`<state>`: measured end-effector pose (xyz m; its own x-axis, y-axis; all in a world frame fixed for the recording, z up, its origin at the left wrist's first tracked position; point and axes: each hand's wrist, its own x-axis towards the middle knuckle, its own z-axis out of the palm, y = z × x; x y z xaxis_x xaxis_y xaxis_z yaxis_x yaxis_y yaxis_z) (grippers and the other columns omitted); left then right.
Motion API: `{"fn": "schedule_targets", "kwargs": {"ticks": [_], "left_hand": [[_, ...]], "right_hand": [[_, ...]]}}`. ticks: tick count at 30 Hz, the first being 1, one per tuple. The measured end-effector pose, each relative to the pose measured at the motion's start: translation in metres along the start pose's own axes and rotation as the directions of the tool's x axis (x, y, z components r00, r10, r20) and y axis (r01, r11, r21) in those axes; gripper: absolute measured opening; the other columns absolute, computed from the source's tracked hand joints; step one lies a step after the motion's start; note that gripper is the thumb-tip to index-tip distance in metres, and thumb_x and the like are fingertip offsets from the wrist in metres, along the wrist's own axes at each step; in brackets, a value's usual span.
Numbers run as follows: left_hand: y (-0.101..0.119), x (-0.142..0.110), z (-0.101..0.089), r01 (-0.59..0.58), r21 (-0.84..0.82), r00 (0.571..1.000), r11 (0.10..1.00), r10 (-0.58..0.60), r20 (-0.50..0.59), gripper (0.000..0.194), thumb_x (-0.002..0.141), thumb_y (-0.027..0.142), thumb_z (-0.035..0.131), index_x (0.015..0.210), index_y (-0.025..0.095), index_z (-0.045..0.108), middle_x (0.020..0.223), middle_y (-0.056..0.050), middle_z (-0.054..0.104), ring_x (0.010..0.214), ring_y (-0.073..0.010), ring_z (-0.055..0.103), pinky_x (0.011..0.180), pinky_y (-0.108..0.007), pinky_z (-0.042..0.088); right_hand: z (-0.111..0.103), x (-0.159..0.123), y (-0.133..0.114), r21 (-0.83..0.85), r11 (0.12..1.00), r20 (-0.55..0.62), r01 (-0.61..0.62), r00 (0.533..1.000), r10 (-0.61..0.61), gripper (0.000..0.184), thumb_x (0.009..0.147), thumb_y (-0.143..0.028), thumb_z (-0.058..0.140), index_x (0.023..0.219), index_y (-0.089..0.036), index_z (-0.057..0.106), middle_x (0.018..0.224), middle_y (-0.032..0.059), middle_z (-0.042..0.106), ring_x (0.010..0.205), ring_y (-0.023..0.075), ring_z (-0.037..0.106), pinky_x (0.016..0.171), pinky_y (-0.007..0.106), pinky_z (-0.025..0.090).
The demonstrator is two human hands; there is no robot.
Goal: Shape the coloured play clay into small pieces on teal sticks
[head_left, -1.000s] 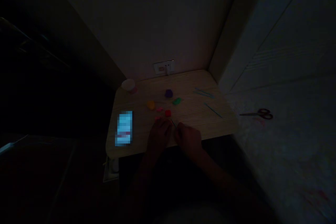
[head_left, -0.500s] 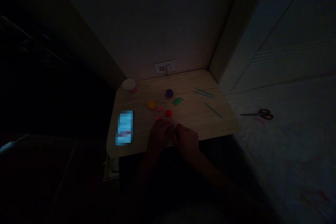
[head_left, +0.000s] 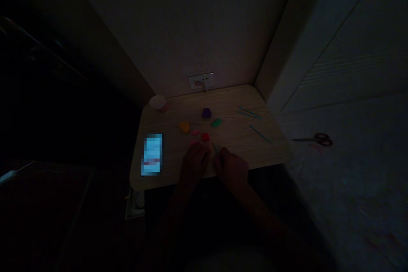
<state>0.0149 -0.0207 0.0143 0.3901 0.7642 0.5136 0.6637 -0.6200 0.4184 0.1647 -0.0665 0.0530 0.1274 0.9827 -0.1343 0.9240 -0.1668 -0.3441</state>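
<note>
The scene is very dark. My left hand (head_left: 195,162) and my right hand (head_left: 233,167) rest close together at the near edge of a small wooden table (head_left: 236,140). My right hand is closed in a pinch on a thin green stick (head_left: 215,148) that points up and away from it. My left hand's fingers are curled over something I cannot make out. Just beyond the hands lie small clay lumps: red (head_left: 205,137), pink (head_left: 195,132), yellow (head_left: 184,127), green (head_left: 216,123) and purple (head_left: 206,113).
A lit phone (head_left: 152,154) lies at the table's left. A small cup (head_left: 157,102) stands at the back left, below a wall socket (head_left: 200,81). More thin green sticks (head_left: 251,114) lie at the right. Scissors (head_left: 314,139) lie on the surface to the right.
My right hand has shifted slightly right, away from the left hand, and the green stick now shows above it. The view has drifted a little.
</note>
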Motion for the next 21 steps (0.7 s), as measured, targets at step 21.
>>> {"fn": "schedule_targets", "kwargs": {"ticks": [21], "left_hand": [[0.001,0.002,-0.005,0.061,-0.037,0.997,0.997,-0.059,0.054,0.010,0.098,0.020,0.058,0.104,0.021,0.065,0.105,-0.007,0.072,0.102,-0.0239,0.067,0.100,-0.044,0.056]], "right_hand": [[0.013,0.008,0.002,0.096,0.986,-0.101,0.139,0.987,-0.129,0.018,0.099,-0.033,0.055,0.094,-0.020,0.067,0.087,0.0063,0.073,0.075,0.0185,0.064,0.061,0.030,0.027]]}}
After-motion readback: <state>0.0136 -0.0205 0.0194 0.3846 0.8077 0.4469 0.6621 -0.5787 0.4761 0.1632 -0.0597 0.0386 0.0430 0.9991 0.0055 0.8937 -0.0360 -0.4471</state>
